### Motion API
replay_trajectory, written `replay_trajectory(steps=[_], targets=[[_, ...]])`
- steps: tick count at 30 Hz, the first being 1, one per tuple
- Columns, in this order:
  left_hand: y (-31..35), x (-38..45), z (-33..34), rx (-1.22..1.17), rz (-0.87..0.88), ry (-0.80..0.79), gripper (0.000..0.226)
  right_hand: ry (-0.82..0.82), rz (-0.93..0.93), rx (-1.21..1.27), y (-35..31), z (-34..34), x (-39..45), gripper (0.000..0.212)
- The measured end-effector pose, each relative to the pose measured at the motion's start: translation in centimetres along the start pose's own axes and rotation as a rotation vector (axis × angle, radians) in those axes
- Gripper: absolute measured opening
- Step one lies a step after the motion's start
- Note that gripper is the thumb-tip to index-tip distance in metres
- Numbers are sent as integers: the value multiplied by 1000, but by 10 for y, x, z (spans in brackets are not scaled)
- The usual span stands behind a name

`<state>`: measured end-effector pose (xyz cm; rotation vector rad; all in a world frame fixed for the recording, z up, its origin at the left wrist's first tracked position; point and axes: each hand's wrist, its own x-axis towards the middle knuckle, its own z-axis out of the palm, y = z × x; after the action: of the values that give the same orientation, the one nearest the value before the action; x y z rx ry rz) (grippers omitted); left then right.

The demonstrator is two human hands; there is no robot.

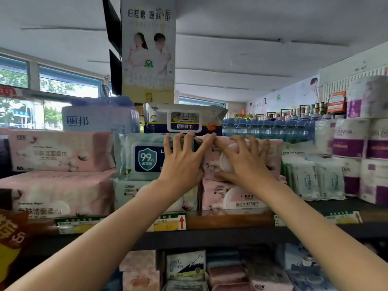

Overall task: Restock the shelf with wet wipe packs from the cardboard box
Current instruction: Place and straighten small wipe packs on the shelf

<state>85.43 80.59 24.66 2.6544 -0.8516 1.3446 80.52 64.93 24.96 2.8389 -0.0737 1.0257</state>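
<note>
The pink wet wipe pack (pixel 212 158) on the top shelf (pixel 228 220) lies under the spread-fingered right hand (pixel 245 162), while the equally spread left hand (pixel 181 162) presses the green pack (pixel 139 156) beside it.

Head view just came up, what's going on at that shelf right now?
A person is stocking wet wipes on the top shelf. The left hand rests spread on the green 99% pack, while the right hand presses the pink pack beside it into place on a stack of the same kind. Neither hand grips anything. No cardboard box is in view.
</note>
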Motion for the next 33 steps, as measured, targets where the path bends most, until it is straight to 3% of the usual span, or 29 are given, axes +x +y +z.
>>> replay_trajectory(steps=[4, 9, 13, 18, 25, 28, 33], targets=[[-8, 13, -18, -81, 20, -6, 72, -72, 2, 145, 3, -23, 2, 72], [-52, 46, -46, -156, -71, -22, 65, -20, -18, 211, 13, -58, 54, 49], [-91, 70, -38, -73, -140, -176, 65, -208, -62, 33, 19, -57, 108, 58], [-133, 109, -11, 254, -104, -311, 71, -317, -25, 72, 31, -38, 172, 72], [-159, 145, 9, 70, -215, -561, 80, -470, 185, 559, 51, -2, 231, 91], [-165, 144, 15, 56, -234, -586, 86, -508, 229, 846, 48, 8, 239, 79], [-170, 142, 24, 125, -256, -503, 84, -430, 180, 843, 38, 4, 234, 63]])
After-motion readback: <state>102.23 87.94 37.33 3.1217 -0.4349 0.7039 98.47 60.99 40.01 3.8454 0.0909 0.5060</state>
